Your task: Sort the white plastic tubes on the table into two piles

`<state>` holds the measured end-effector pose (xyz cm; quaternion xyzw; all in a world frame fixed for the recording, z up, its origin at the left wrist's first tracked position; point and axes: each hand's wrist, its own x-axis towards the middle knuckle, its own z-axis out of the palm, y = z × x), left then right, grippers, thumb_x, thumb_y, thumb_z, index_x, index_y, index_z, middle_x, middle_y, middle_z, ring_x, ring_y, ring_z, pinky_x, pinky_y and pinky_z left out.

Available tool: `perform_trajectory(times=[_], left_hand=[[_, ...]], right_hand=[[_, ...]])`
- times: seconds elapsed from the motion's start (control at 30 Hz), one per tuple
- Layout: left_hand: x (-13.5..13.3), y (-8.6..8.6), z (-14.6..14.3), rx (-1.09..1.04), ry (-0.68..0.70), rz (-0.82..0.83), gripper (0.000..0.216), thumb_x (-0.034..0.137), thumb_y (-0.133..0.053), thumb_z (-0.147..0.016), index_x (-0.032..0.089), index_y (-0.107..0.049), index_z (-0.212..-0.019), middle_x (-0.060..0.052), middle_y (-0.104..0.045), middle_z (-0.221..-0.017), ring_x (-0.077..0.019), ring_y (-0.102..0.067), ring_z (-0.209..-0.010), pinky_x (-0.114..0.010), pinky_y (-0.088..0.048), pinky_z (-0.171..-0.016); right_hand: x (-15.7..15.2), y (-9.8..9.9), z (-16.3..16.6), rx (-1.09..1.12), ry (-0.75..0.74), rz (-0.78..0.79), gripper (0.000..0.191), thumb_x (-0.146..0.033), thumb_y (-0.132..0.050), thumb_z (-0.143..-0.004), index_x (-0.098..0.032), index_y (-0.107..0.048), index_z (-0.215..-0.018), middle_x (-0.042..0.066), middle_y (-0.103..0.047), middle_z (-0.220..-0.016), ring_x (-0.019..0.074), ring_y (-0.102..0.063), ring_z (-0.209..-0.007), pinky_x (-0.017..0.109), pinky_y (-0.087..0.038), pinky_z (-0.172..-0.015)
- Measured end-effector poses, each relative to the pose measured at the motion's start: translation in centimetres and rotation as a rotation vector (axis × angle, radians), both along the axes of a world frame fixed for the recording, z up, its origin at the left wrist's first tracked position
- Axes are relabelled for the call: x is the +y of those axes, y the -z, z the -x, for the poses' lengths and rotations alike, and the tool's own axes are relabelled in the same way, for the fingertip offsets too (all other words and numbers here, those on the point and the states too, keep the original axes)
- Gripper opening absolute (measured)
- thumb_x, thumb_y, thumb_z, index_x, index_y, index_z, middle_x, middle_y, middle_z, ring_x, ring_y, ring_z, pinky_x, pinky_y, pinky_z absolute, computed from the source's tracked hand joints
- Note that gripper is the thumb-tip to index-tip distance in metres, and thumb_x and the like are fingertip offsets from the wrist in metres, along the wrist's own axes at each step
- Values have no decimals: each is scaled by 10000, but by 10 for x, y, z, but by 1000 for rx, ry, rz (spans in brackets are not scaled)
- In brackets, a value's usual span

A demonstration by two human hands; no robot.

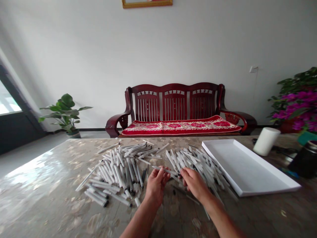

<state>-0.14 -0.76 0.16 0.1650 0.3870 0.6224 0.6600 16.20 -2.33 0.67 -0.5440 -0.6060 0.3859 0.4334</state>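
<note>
Right-hand fingers (pixel 185 174) pinched a white pen barrel (pixel 165 170), left-hand fingers (pixel 160 177) spread just beneath, heaped pen barrels (pixel 119 168) lay beside them on a counter (pixel 44 185), white tray (pixel 247 168) farther right

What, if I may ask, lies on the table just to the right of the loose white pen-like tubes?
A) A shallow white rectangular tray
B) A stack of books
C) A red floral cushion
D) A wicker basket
A. A shallow white rectangular tray lies on the mottled table top, just right of the heap of white pen-like tubes and beyond the person's right hand.
</note>
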Motion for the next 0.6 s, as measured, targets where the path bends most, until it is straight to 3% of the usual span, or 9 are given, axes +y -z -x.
perform_trajectory(times=[0.23, 0.37, 0.5, 0.6], left_hand=[[-1, 4, -1, 30, -24, -35, 242, 189, -842, -674, 146, -620, -763, -31, -728, -763, -111, -690, -632, -199, -580, -606], [-1, 6, 0, 67, -37, -71, 327, 284, -889, -595, 138, -638, -746, -29, -723, -748, -116, -681, -616, -216, -579, -611], [0, 5, 1, 117, -46, -52, 362, 340, -894, -573, 139, -620, -696, -10, -694, -681, -118, -667, -590, -217, -567, -582], [1, 2, 2, 111, -55, -39, 345, 322, -887, -584, 145, -612, -693, -6, -689, -675, -117, -669, -598, -205, -555, -575]], right_hand=[[0, -2, 5, -14, -32, 53, 292, -454, -542, -846, -223, -577, -671, -38, -569, -523, 125, -488, -389, 237, -342, -411], [-1, -3, 9, -64, 58, -49, 219, -383, -542, -834, -230, -582, -682, -27, -607, -555, 151, -567, -455, 245, -409, -461], [-2, -1, 9, -159, 59, -207, 98, -307, -576, -812, -235, -627, -770, 9, -691, -695, 183, -659, -650, 266, -487, -615], [-1, 0, 9, -95, 69, -175, 136, -347, -605, -804, -239, -636, -881, 22, -717, -815, 185, -668, -665, 270, -501, -607]])
